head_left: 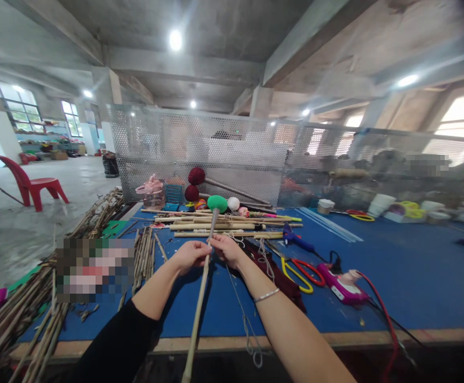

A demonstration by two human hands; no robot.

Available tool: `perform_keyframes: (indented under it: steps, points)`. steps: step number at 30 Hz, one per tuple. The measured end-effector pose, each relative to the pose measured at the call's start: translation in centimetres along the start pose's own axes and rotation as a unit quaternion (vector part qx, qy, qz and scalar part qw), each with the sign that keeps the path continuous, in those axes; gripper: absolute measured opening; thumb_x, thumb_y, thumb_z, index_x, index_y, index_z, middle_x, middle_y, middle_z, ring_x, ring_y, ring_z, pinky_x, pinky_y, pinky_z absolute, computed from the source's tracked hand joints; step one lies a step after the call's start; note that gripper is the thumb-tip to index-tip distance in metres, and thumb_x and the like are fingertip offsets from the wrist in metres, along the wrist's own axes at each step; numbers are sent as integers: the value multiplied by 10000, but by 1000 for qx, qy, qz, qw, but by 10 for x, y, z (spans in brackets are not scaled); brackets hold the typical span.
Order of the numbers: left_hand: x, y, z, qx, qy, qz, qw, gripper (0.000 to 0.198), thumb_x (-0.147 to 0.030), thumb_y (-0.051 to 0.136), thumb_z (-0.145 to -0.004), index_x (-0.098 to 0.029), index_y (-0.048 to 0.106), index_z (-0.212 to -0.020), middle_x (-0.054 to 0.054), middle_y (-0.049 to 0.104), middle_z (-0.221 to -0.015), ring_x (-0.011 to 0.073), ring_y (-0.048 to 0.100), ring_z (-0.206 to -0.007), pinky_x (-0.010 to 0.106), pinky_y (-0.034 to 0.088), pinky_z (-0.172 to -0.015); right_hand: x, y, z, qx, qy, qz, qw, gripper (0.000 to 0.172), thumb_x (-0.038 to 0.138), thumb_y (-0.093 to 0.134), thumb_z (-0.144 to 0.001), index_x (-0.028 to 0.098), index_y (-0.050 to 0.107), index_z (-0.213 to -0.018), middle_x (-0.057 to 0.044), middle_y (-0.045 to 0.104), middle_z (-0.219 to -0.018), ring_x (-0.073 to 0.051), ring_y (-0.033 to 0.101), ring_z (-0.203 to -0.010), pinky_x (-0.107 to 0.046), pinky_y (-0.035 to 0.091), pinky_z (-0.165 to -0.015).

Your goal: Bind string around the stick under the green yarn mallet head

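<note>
A long bamboo stick (pixel 199 308) slants away from me over the blue table, topped by a green ball-shaped head (pixel 217 203). Below the head, its upper shaft is covered in grey wrapping (pixel 214 222). My left hand (pixel 192 256) pinches the stick just under the wrapping. My right hand (pixel 226 250) is closed at the lower end of the wrapping, fingertips against the shaft. A grey cord (pixel 245 314) hangs down from near my right hand and ends in loops by the table's front edge. Dark red cloth (pixel 262 266) lies beside my right forearm.
Several bamboo sticks (pixel 200 227) lie across the table behind my hands. Scissors (pixel 304 271), a blue glue gun (pixel 298 239) and a purple power strip (pixel 341 284) are at right. Bundled twigs (pixel 20 319) edge the left side. A perforated metal screen (pixel 200 154) stands behind.
</note>
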State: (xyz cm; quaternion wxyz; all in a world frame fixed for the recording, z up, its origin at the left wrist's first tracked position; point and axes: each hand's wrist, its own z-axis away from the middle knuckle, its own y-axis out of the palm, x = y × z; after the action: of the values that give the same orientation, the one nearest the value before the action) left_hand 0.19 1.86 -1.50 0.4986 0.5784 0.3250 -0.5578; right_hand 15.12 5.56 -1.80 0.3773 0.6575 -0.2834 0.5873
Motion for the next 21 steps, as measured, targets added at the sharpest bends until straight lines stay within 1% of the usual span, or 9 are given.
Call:
perform_keyframes:
  steps: [1, 3, 4, 6, 10, 13, 17, 19, 21]
  points:
    - [-2, 1, 1, 19, -4, 20, 1000, 338, -361, 734, -557, -104, 548, -671, 17, 564, -567, 69, 524, -496, 173, 401, -483, 0, 0, 0, 11, -3, -14, 1000, 271, 380, 627, -678, 159, 484, -740, 114, 323, -408, -12, 154, -298, -177, 67, -309]
    - [-3, 2, 3, 54, -20, 46, 997, 322, -343, 721, -586, -102, 569, -735, 60, 607, -670, 104, 577, -593, 183, 420, -517, 1, 0, 0, 29, -11, -30, 999, 272, 372, 634, -670, 156, 483, -736, 89, 398, -462, -14, 237, -310, -168, 115, -310]
    - [-3, 2, 3, 63, -29, 49, 996, 318, -341, 715, -595, -105, 571, -752, 65, 609, -685, 116, 587, -618, 189, 424, -522, 1, 1, 0, 34, -15, -30, 999, 276, 370, 640, -663, 153, 478, -717, 74, 431, -487, -21, 295, -327, -167, 154, -318]
    - [-2, 2, 4, 55, -43, 34, 997, 319, -364, 702, -604, -116, 563, -748, 30, 572, -612, 110, 569, -574, 199, 420, -503, 1, 2, -1, 29, -23, -19, 999, 287, 367, 654, -647, 150, 468, -676, 61, 453, -499, -38, 370, -364, -174, 219, -346]
    - [2, 3, 3, -3, -20, -47, 999, 369, -427, 709, -559, -124, 518, -647, -55, 431, -465, 45, 415, -397, 189, 361, -426, 1, 3, -1, -12, -30, 41, 999, 300, 361, 672, -629, 137, 473, -635, 78, 413, -441, -22, 306, -350, -180, 197, -359]
    - [3, 3, 0, -16, 14, -62, 998, 382, -406, 738, -520, -121, 499, -607, -48, 450, -471, 37, 397, -391, 187, 340, -423, 1, 2, -1, -12, -32, 40, 999, 297, 376, 656, -647, 132, 488, -653, 86, 399, -422, -14, 256, -327, -183, 152, -342]
    - [-1, 4, 1, 30, 31, -5, 999, 336, -377, 722, -572, -105, 548, -667, 7, 538, -569, 61, 482, -472, 190, 377, -477, 2, 0, 0, 16, -25, -28, 999, 309, 395, 632, -671, 137, 527, -807, 92, 410, -441, -11, 230, -297, -175, 96, -314]
    - [-4, 5, 3, 61, 15, 16, 998, 313, -355, 709, -601, -101, 576, -727, 49, 585, -651, 90, 541, -544, 199, 402, -511, 3, -1, 1, 30, -18, -47, 998, 323, 398, 639, -664, 144, 523, -826, 78, 444, -471, -18, 290, -303, -167, 101, -310]
    - [-5, 6, 4, 70, -7, 23, 997, 314, -341, 697, -619, -106, 590, -797, 74, 610, -722, 113, 575, -594, 207, 414, -521, 3, -1, 1, 30, -22, -50, 998, 313, 394, 656, -647, 147, 505, -768, 63, 469, -493, -29, 357, -329, -159, 135, -314]
